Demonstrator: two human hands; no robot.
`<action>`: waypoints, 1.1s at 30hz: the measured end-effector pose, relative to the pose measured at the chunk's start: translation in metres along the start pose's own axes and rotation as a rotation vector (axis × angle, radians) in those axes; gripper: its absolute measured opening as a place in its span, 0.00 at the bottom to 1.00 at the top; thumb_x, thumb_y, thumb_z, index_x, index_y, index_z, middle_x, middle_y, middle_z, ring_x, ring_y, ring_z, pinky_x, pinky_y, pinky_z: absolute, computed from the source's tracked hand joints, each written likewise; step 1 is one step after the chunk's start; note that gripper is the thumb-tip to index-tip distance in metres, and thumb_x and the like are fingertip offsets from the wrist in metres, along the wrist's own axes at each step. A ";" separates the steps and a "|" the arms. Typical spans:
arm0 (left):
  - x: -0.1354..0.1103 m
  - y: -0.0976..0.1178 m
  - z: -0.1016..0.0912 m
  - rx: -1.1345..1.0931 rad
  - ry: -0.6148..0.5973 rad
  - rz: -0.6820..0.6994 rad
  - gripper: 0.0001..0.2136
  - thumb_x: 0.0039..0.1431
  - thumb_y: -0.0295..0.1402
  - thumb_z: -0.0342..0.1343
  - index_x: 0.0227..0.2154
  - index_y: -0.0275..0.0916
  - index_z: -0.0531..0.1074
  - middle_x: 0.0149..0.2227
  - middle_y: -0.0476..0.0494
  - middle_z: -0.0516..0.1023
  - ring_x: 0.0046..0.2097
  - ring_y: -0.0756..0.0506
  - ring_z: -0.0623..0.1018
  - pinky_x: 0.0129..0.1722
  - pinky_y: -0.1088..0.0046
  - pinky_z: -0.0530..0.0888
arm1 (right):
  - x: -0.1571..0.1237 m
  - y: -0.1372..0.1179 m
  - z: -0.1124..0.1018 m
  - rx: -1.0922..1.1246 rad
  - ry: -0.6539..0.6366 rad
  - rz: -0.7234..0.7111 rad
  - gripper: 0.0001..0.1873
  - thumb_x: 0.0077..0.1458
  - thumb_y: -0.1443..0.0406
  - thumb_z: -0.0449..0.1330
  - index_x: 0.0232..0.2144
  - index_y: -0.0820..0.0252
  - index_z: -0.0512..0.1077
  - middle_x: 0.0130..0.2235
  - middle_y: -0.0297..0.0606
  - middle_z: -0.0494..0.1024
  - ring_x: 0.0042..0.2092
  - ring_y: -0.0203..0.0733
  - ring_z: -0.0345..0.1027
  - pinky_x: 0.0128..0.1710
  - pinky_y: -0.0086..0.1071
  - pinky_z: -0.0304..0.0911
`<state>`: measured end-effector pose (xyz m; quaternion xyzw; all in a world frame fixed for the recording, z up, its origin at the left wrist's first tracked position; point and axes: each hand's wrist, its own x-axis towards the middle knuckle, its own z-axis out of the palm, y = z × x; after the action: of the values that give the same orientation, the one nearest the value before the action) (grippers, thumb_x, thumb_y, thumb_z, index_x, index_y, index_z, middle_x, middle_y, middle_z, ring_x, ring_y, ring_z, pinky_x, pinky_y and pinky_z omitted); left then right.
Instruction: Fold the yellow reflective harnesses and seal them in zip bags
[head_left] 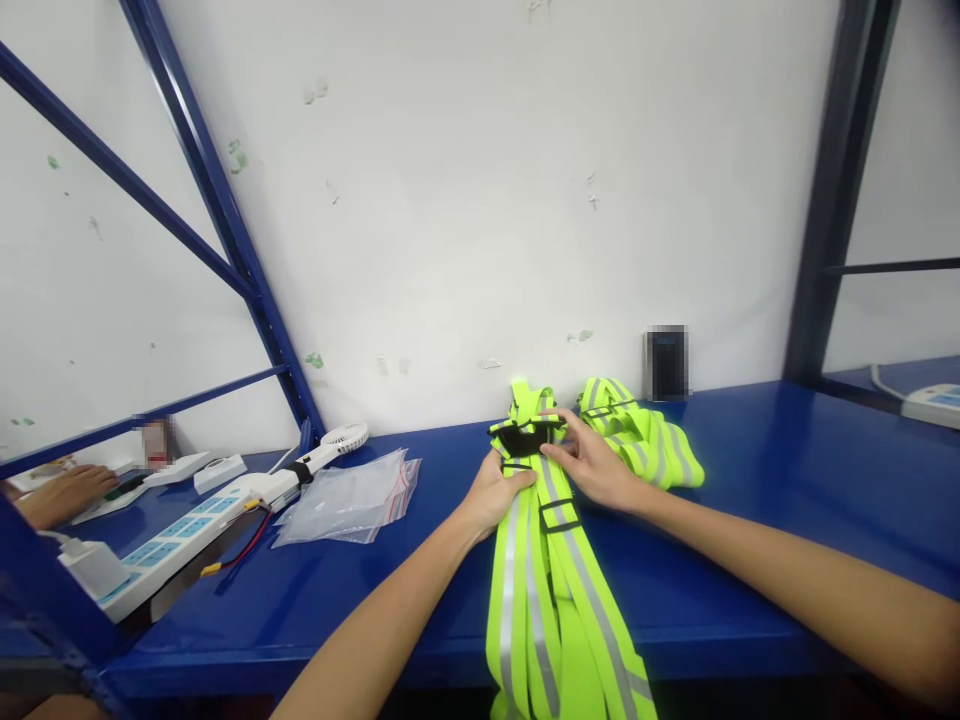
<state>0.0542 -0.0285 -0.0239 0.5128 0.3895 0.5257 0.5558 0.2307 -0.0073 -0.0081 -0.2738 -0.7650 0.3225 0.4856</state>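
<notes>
- Lime reflective strap vest (516, 580): its upper end is between the two hands over the table; its straps run toward the wearer past the table's front edge, cut off at the bottom.
- Dark piece (521, 440) at its upper end: perhaps a folded black band, too dark to make out.
- Left hand (495, 492): grips the straps just below that piece, thumb on top, fingers mostly hidden underneath.
- Right hand (596, 462): pinches the dark piece's right end.
- Second lime strap bundle (656, 450): lies behind the right hand.
- Clear zip bags (349, 495): left on the blue table (765, 500).
- Pixelated box (666, 365): against the wall, details masked.
</notes>
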 end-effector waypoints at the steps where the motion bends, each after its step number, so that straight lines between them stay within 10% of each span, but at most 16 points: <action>1: 0.000 0.000 0.000 -0.002 0.015 -0.004 0.26 0.41 0.28 0.67 0.46 0.37 0.66 0.39 0.41 0.79 0.35 0.42 0.80 0.41 0.62 0.74 | 0.000 0.000 0.001 0.006 -0.002 -0.019 0.23 0.58 0.59 0.55 0.55 0.54 0.60 0.37 0.37 0.72 0.29 0.40 0.67 0.29 0.34 0.65; 7: 0.001 0.002 0.001 -0.074 0.066 0.040 0.31 0.42 0.28 0.66 0.52 0.41 0.63 0.43 0.41 0.77 0.40 0.43 0.79 0.47 0.61 0.72 | -0.004 0.003 0.008 -0.113 0.046 -0.053 0.09 0.60 0.61 0.53 0.43 0.54 0.64 0.30 0.33 0.71 0.27 0.40 0.65 0.29 0.33 0.63; 17: 0.005 0.002 0.002 -0.333 0.130 0.033 0.32 0.39 0.21 0.50 0.53 0.42 0.60 0.38 0.47 0.76 0.43 0.43 0.77 0.47 0.63 0.73 | -0.003 0.007 0.015 -0.077 0.118 -0.207 0.06 0.60 0.66 0.52 0.40 0.56 0.67 0.52 0.45 0.69 0.51 0.48 0.67 0.45 0.39 0.66; 27: -0.001 0.008 0.005 -0.310 0.047 0.110 0.17 0.47 0.42 0.61 0.36 0.41 0.63 0.34 0.47 0.74 0.43 0.41 0.76 0.44 0.62 0.72 | -0.005 0.001 0.013 0.059 0.123 -0.025 0.05 0.54 0.65 0.57 0.36 0.58 0.69 0.54 0.47 0.73 0.47 0.48 0.72 0.43 0.39 0.67; 33: 0.003 0.010 -0.003 -0.254 0.080 0.092 0.28 0.45 0.38 0.64 0.49 0.43 0.60 0.38 0.48 0.75 0.37 0.44 0.78 0.40 0.65 0.73 | -0.002 -0.005 0.006 0.125 0.105 0.025 0.10 0.53 0.61 0.59 0.35 0.59 0.75 0.58 0.47 0.70 0.52 0.52 0.70 0.50 0.43 0.65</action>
<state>0.0500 -0.0254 -0.0137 0.4341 0.3177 0.6160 0.5755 0.2253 -0.0134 -0.0075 -0.2691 -0.7135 0.3608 0.5370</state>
